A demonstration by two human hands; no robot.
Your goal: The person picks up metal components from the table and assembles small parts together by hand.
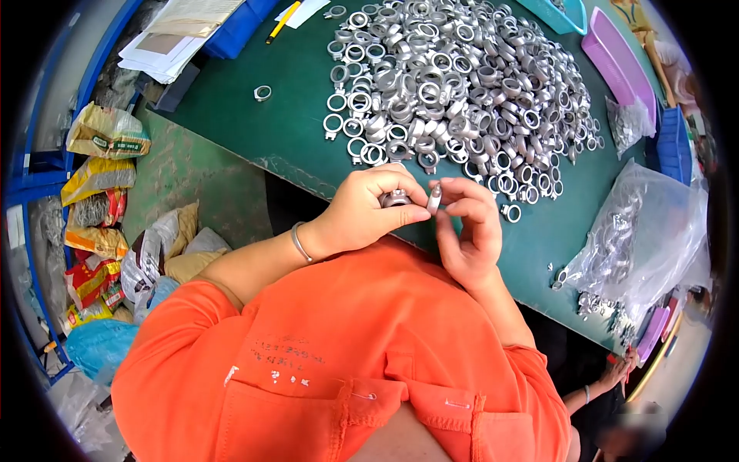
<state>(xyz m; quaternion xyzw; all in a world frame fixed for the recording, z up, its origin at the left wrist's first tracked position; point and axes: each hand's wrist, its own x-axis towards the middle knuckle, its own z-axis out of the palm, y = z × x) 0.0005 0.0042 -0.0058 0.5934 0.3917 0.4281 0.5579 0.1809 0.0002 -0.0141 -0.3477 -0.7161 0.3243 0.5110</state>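
Observation:
Close to my chest, at the near edge of the table, my left hand (358,206) is closed around a grey metal ring (396,199), its thumb and forefinger pressed along it. Facing it, my right hand (471,231) pinches a small, narrow silver metal piece (436,199) with a tapered upper end; its exact kind I cannot make out. The two hands nearly meet, with the small piece just beside my left fingertips. Just beyond them spreads a large heap of metal rings (462,85), many with small lugs.
The green table (231,127) carries a lone ring (262,93), a yellow marker (282,22), a purple basket (618,54) and a clear plastic bag (627,239) of parts. Sacks (108,131) line the left side. Another person's hand (616,375) is at lower right.

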